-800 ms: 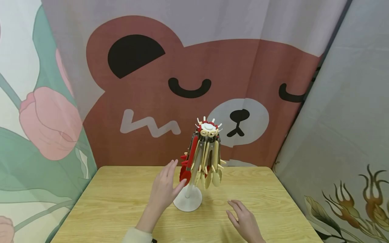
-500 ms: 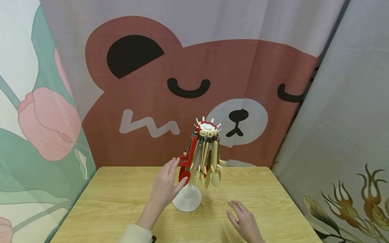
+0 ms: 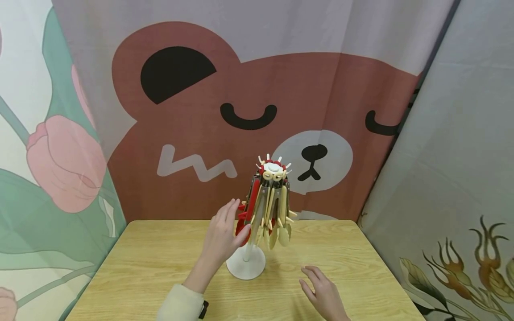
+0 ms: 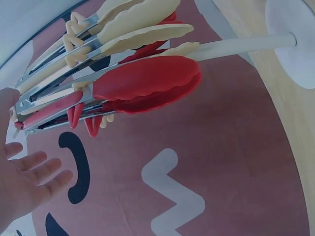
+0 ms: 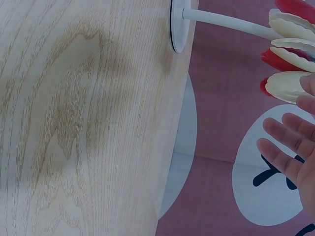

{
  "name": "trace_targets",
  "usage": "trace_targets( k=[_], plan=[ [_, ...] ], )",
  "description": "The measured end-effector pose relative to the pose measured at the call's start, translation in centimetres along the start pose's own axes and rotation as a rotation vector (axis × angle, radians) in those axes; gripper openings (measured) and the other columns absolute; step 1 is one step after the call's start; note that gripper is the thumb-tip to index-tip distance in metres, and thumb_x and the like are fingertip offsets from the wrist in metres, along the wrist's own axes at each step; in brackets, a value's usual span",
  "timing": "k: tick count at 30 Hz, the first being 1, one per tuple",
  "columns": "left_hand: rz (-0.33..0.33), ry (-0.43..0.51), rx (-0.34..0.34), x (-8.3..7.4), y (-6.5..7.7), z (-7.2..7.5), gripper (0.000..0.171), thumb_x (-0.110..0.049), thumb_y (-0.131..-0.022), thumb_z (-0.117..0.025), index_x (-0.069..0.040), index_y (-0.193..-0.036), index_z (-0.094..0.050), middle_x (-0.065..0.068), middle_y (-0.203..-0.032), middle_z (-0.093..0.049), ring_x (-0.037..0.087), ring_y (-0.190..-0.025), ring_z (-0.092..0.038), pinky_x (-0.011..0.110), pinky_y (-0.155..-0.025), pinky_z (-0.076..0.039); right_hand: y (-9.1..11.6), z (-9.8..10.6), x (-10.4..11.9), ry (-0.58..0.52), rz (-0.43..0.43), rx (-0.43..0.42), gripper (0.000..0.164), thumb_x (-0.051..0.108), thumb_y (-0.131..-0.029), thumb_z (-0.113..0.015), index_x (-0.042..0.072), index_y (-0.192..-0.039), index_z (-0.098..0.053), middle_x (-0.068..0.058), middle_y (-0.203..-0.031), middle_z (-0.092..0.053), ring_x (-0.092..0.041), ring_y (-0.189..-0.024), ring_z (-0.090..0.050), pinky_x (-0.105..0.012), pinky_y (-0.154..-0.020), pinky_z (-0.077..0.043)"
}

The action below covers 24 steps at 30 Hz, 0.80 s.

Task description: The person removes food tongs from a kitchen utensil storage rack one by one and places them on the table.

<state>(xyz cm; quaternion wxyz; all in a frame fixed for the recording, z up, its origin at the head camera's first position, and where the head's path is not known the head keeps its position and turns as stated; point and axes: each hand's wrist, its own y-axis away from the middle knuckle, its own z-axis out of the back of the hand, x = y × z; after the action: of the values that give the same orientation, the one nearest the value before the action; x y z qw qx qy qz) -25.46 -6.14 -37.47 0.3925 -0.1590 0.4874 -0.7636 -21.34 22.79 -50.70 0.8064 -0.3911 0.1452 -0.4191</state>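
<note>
Several tongs with red or cream heads hang round a white stand [image 3: 246, 267], below its hub [image 3: 274, 168]. My left hand [image 3: 221, 234] is raised at the stand's left, fingers spread and nearly straight, beside the red tongs [image 4: 147, 81]. Whether its thumb touches them, I cannot tell. Cream tongs [image 3: 284, 203] face the front and right of the stand. My right hand [image 3: 324, 292] hovers over the table at the lower right, its fingers loosely extended and nothing in it. In the right wrist view, its fingers [image 5: 283, 135] appear below the tong heads.
A light wooden table [image 3: 152, 254] bears the stand near its middle. Behind it hangs a curtain [image 3: 192, 133] with a bear print. Flower-patterned cloth [image 3: 449, 178] hangs on the right, and tulip-patterned cloth [image 3: 64, 165] on the left.
My left hand has moved slightly up and to the right, closer to the red tongs. The right hand has stayed almost still, and the tongs hang as before.
</note>
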Motion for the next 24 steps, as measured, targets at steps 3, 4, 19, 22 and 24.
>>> trace_targets(
  k=[3,4,19,22,24],
  plan=[
    [0.006,0.019,-0.007,0.2,-0.5,0.0,0.061,-0.025,-0.075,-0.069,0.002,-0.124,-0.046,0.02,-0.118,-0.051,0.031,-0.103,-0.051,0.044,-0.075,-0.047,0.1,0.0,0.0,0.001,0.001,-0.004,0.031,0.007,-0.064,-0.075,0.003,-0.094,-0.065,-0.006,-0.091,-0.06,-0.015,-0.07,-0.06,-0.019,-0.054,-0.047],
    [0.008,0.025,-0.008,0.3,-0.6,0.0,0.06,-0.026,-0.075,-0.068,0.002,-0.124,-0.046,0.02,-0.118,-0.051,0.032,-0.104,-0.051,0.044,-0.076,-0.047,0.1,0.0,0.0,0.001,0.002,-0.005,0.031,0.007,-0.065,-0.075,0.003,-0.094,-0.065,-0.006,-0.091,-0.06,-0.015,-0.071,-0.06,-0.019,-0.054,-0.047],
    [0.054,0.037,0.03,0.4,-2.7,0.4,0.064,-0.027,-0.078,-0.068,-0.002,-0.131,-0.043,0.016,-0.127,-0.048,0.029,-0.11,-0.048,0.043,-0.081,-0.045,0.3,0.0,0.1,-0.006,-0.021,0.013,0.029,0.006,-0.065,-0.075,0.002,-0.092,-0.065,-0.008,-0.091,-0.06,-0.016,-0.069,-0.061,-0.02,-0.054,-0.048],
    [0.071,0.059,0.039,0.1,-3.4,0.3,0.063,-0.028,-0.079,-0.067,-0.001,-0.131,-0.043,0.016,-0.128,-0.047,0.029,-0.111,-0.048,0.044,-0.084,-0.043,0.3,0.0,0.2,-0.006,-0.03,0.015,0.029,0.006,-0.064,-0.076,0.002,-0.091,-0.065,-0.007,-0.091,-0.059,-0.015,-0.068,-0.06,-0.02,-0.054,-0.048],
    [0.077,0.069,0.045,-0.1,-3.9,0.2,0.063,-0.028,-0.08,-0.066,-0.001,-0.131,-0.042,0.016,-0.129,-0.046,0.03,-0.112,-0.047,0.044,-0.085,-0.042,0.4,-0.1,0.2,-0.005,-0.033,0.013,0.03,0.006,-0.064,-0.076,0.002,-0.091,-0.065,-0.006,-0.091,-0.059,-0.016,-0.069,-0.06,-0.021,-0.054,-0.048]
  ],
)
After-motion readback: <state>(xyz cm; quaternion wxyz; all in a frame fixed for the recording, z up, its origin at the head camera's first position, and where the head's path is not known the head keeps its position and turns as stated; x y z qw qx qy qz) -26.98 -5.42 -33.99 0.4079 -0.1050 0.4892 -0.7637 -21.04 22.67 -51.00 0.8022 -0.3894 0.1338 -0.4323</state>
